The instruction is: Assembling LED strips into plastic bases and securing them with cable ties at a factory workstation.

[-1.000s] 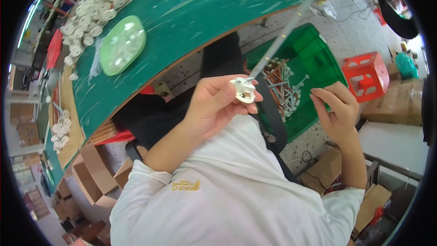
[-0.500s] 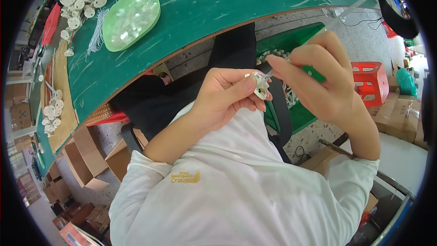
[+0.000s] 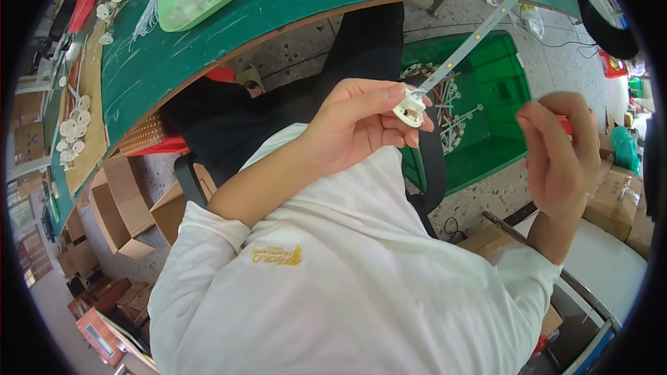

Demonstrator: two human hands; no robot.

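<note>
Left of green rectangular plastic crate point(image 3: 506, 73): my left hand point(image 3: 358, 119), pinching 1 white rounded plastic cap point(image 3: 410, 112); 1 narrow pale yellow-dotted strip point(image 3: 478, 37) slants from it across crate. Right: my right hand point(image 3: 561, 156), fingers curled; pinching, cannot tell. Best: cap steady, strip unbent.

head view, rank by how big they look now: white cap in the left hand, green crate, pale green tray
1. green crate
2. pale green tray, partly cut off
3. white cap
</note>
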